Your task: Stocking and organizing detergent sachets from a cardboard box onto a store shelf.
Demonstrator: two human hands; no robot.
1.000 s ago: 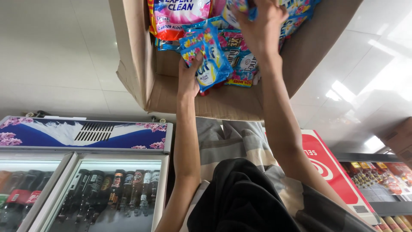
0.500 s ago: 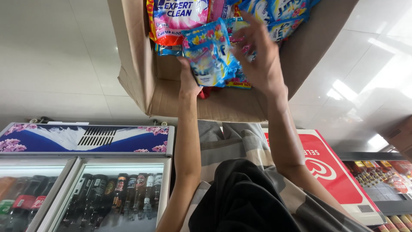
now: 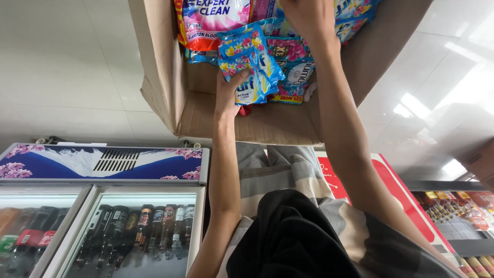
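Sachet strips (image 3: 249, 64), blue with flower prints, lie inside the open cardboard box (image 3: 164, 92), at its near-left part, just in front of a large pink detergent pouch (image 3: 213, 20) that stands against the box's far side.

Left hand (image 3: 229, 92): fingers closed around the lower end of the sachet strips, thumb underneath, holding the bunch a little above the box floor. Half a second ago the same hand sat lower against the box's near wall with the bunch spread wider; the bunch is now gathered tighter and lifted slightly toward the pink pouch.

Right hand (image 3: 309, 18): deep in the box's far-right part, palm down over a layer of blue packets (image 3: 355, 20). Whether the fingers are closed on a packet cannot be told, since the top of the picture cuts them off. One second ago this hand was nearer the box's centre; it has since moved toward the far-right corner.

Judgement: the left hand has secured its grip on the strips, and the right hand has gone on to other stock.

More pink-and-blue packets (image 3: 293, 72) lie flat to the right of the strips. Beneath the box, on its near-left side, stands a glass-door drinks cooler (image 3: 103, 164) with bottles inside; on its near-right side, a red-topped display case (image 3: 396, 180).
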